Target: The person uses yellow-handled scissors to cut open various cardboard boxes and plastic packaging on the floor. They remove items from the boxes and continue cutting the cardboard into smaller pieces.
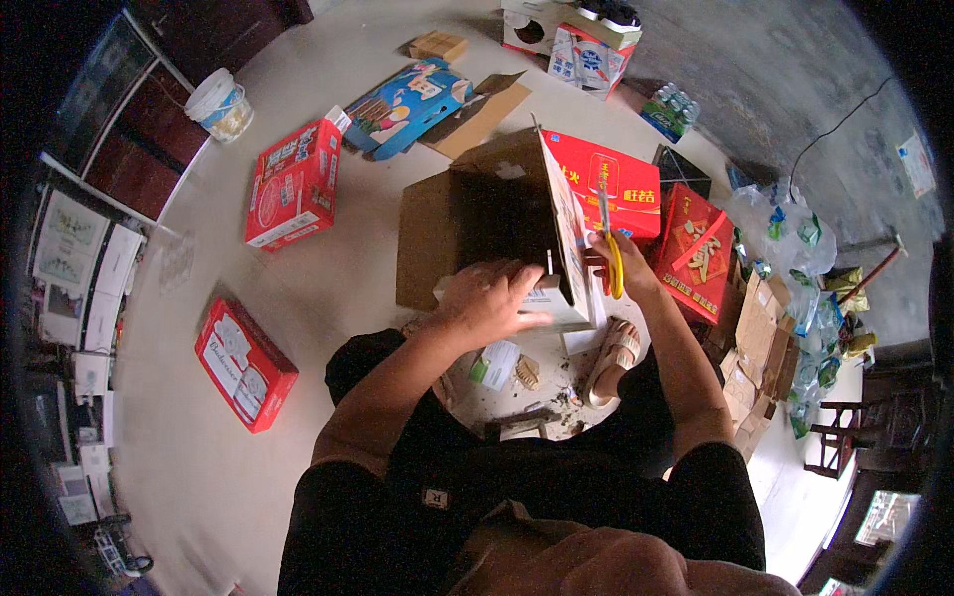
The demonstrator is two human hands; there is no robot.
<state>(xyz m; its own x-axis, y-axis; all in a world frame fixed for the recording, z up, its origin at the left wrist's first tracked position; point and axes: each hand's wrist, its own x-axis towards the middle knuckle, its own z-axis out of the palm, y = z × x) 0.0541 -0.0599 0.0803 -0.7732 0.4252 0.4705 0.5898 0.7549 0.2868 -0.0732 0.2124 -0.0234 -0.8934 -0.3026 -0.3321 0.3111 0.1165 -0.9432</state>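
Before me a large cardboard box (492, 197) stands on the floor with its dark inside showing. My left hand (488, 302) grips the near edge of the box, fingers over the rim and thumb against the white printed outside. In my right hand (635, 270) is a pair of scissors (616, 264) with yellow and red handles. Their blades point away from me, along the outer right side of the box. My right fingers are partly hidden behind the handles and the box panel. Whether the blades touch the cardboard, I cannot tell.
Red cartons (626, 179) stand beyond the box and a red gift box (693, 257) at right. Flattened cardboard (756, 335) and bagged plastic bottles (782, 231) lie near the wall. Leftward are a Budweiser carton (246, 365), another red carton (294, 186) and a white bucket (220, 104).
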